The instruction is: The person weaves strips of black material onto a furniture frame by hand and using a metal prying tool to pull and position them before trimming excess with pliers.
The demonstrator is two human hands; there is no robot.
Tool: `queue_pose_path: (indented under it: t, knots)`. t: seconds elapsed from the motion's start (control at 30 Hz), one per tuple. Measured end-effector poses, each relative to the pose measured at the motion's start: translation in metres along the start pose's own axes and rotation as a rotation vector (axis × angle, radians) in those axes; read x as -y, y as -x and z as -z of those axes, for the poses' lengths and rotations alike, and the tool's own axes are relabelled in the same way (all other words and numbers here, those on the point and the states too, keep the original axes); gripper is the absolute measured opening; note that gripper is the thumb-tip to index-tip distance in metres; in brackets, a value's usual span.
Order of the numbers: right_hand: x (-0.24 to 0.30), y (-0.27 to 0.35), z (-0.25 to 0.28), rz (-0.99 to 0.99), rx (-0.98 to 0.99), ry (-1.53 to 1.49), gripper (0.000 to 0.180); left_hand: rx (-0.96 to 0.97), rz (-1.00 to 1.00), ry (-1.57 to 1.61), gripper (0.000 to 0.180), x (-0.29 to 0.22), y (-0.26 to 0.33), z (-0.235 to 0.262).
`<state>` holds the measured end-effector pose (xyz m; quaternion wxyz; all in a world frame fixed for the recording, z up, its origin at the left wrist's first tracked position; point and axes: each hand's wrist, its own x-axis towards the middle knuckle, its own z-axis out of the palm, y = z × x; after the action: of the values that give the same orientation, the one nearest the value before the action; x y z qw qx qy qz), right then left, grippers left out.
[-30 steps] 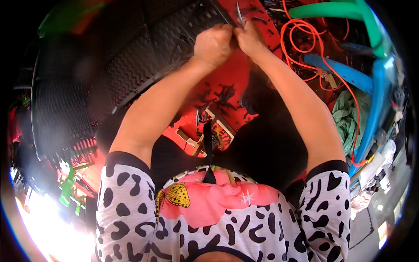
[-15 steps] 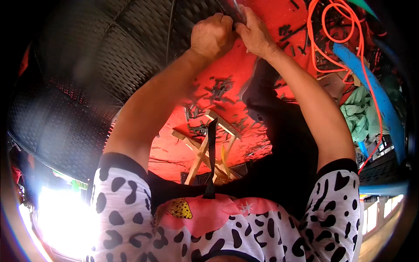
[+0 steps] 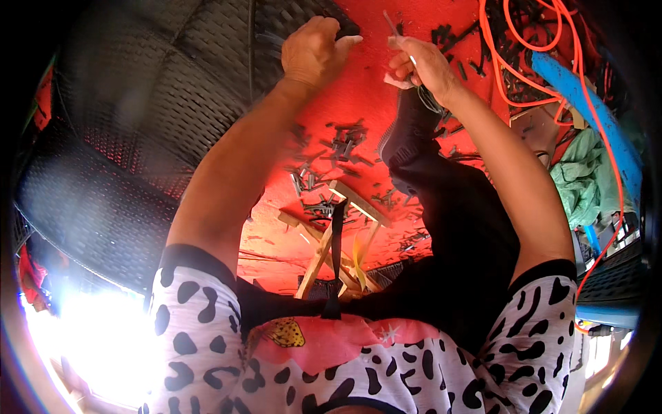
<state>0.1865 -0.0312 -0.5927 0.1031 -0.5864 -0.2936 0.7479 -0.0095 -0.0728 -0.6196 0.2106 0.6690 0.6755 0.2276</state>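
At the upper middle, my left hand [image 3: 312, 52] is closed on the end of a large black woven wicker piece [image 3: 155, 90]. Its thumb points right along the dark edge, and the other fingertips are hidden. To the right, apart from the weave, my right hand [image 3: 431, 69] grips a thin grey metal tool [image 3: 392, 23] whose narrow shaft sticks up past the fingers. The tool's exact kind is unclear. Pale wrapping shows on the fingers of this hand, and a dark thin loop [image 3: 429, 102] hangs below the palm.
Short black offcuts [image 3: 345, 141] litter the red floor covering [image 3: 276, 231]. A folding wooden stool frame [image 3: 321, 255] stands between my legs. On the right lie an orange hose [image 3: 498, 76], a blue curved bar [image 3: 586, 90] and green cloth [image 3: 579, 172].
My hands were close together at the wicker's end. Now the right hand has drawn away right and slightly down with the tool, while the left has shifted a little left.
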Motion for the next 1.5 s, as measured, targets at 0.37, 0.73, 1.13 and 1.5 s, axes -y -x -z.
queue_pose_path:
  t: [0.37,0.73,1.13,1.5]
  knots:
    - [-0.02,-0.01,0.013,0.422,-0.096,0.713,0.034,0.038,0.079,-0.051,0.035,-0.004,-0.002,-0.003]
    - [-0.014,-0.012,0.007,0.411,0.026,0.873,0.033,0.123,0.035,-0.036,0.035,0.018,0.022,-0.022]
    - [-0.014,-0.009,-0.004,0.426,0.103,0.911,0.032,0.404,0.459,0.086,0.035,0.013,0.01,-0.009]
    - [-0.029,-0.016,-0.018,0.603,-0.024,0.964,0.033,0.434,0.573,0.086,0.035,0.004,0.003,-0.002]
